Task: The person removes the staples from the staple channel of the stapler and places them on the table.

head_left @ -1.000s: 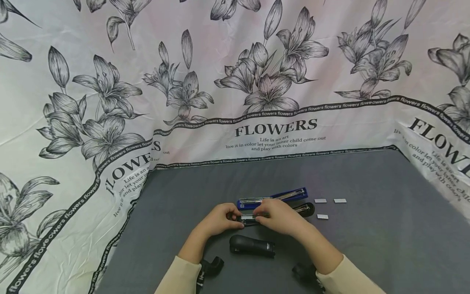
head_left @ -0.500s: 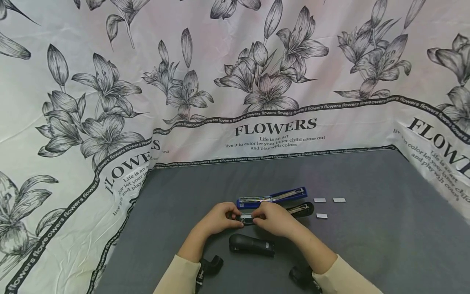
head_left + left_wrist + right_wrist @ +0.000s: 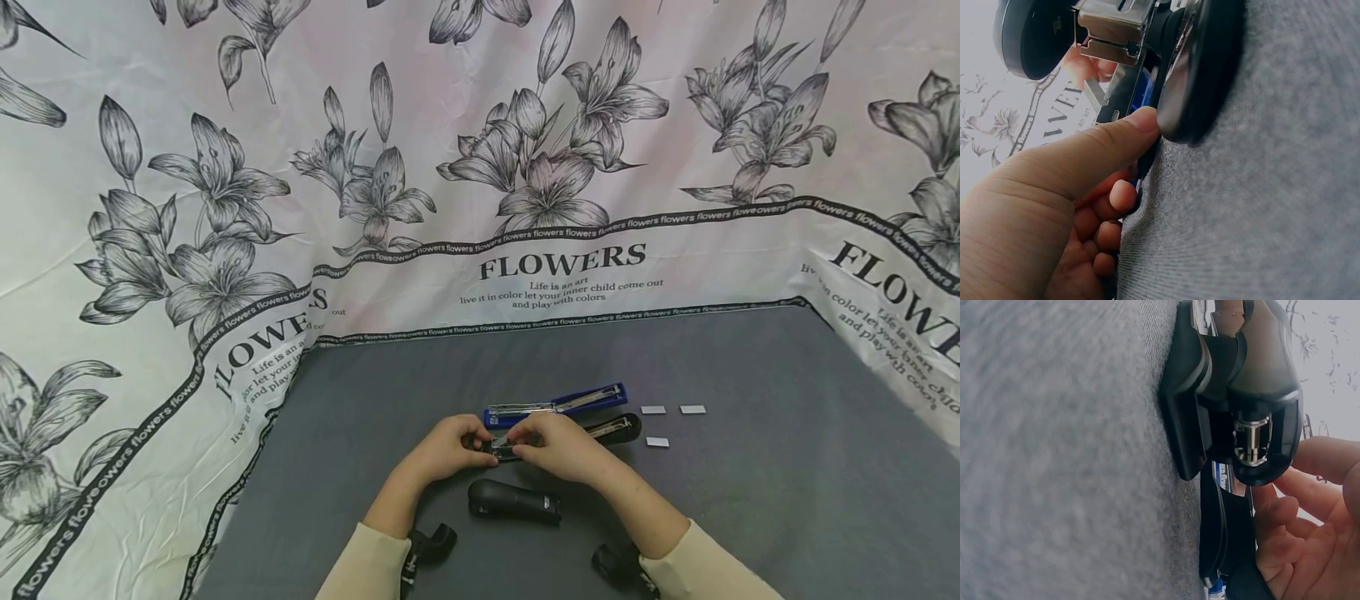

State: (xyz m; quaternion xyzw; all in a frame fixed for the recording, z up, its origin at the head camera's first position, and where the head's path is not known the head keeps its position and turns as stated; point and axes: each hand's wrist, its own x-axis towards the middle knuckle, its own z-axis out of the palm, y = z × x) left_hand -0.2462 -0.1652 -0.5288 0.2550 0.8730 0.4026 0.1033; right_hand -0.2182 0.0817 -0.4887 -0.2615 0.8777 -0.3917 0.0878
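A black stapler lies folded open on the grey cloth, its middle covered by my hands. My left hand grips its left end, the thumb along the near side and the other fingers curled behind. From the right, my right hand pinches a small silver strip of staples, tilted over the stapler's left part. The left wrist view shows this strip of staples slanting beside the metal channel. In the right wrist view my right hand is partly hidden by the nearer stapler.
Just behind lies an opened blue stapler. A closed black stapler lies in front, between the forearms. Several light staple strips rest to the right, one strip nearest. A flower-printed curtain borders the grey cloth.
My right hand has shifted slightly left along the opened black stapler. The staple strip, earlier lying flatter, is now tilted. My left hand keeps its place.
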